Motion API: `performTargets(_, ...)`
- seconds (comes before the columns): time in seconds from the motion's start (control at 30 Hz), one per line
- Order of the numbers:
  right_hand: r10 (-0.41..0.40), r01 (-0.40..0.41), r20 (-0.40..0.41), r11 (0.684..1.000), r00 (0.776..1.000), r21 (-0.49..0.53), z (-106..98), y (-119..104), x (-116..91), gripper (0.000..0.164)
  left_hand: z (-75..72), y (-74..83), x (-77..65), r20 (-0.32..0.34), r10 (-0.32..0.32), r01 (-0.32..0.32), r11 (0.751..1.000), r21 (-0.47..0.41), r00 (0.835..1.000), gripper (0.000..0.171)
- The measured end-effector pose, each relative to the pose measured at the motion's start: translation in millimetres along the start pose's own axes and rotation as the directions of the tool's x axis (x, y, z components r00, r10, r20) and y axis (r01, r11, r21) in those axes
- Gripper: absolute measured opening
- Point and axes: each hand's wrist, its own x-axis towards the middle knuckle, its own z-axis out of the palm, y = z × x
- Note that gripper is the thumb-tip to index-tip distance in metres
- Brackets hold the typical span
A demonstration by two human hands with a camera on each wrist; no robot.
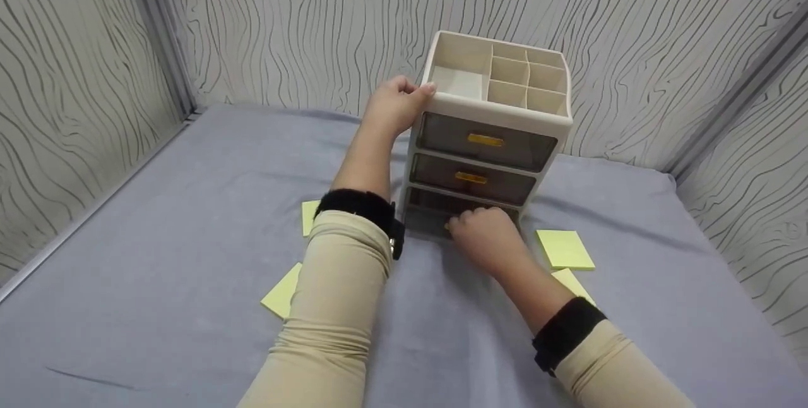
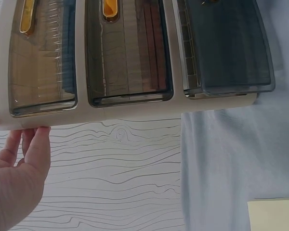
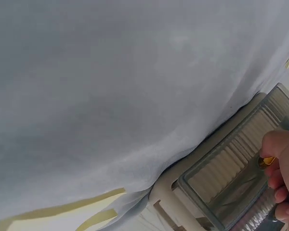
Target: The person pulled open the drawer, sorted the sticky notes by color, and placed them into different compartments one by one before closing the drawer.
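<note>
A cream desktop drawer organizer (image 1: 502,111) stands upright on the grey cloth, with divided compartments on top and smoky clear drawers in front. My left hand (image 1: 398,106) grips its upper left corner, the thumb on the top rim and the fingers against the side. Low on the front, my right hand (image 1: 487,240) pinches the small amber handle (image 3: 267,161) of the bottom drawer (image 2: 233,48). That drawer juts out a little from the frame in both wrist views. Above it, the middle drawer (image 1: 442,174) and top drawer (image 1: 448,136) are closed.
Yellow sticky note pads lie on both sides: one pad (image 1: 565,249) and another (image 1: 572,284) at right, one pad (image 1: 282,293) and another (image 1: 308,215) partly behind the left arm. A wood-grain patterned wall (image 1: 303,29) rises behind the cloth (image 1: 189,218).
</note>
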Motion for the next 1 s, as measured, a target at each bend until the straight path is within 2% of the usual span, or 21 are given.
performTargets(0.13,-0.027,0.027,-0.002,1.000,1.000,-0.007,-7,-6,-6,0.015,-1.5,0.5,-0.7,0.009,0.004,-0.004,1.000,0.004,1.000,0.035)
performTargets(0.3,-0.043,0.043,-0.013,0.999,0.999,-0.005,-13,-13,-11,0.016,-2.8,0.4,-1.1,0.011,0.011,-0.011,1.000,0.023,1.000,0.034)
performTargets(0.67,-0.086,0.087,-0.039,0.996,0.995,0.016,-23,-26,-22,0.013,-1.2,-0.2,-1.9,0.002,-0.008,0.008,1.000,0.003,1.000,0.034)
performTargets(1.0,-0.100,0.101,-0.062,0.995,0.993,0.002,-25,-27,-33,0.019,-0.7,0.1,-2.2,0.002,-0.007,0.007,1.000,0.002,1.000,0.034)
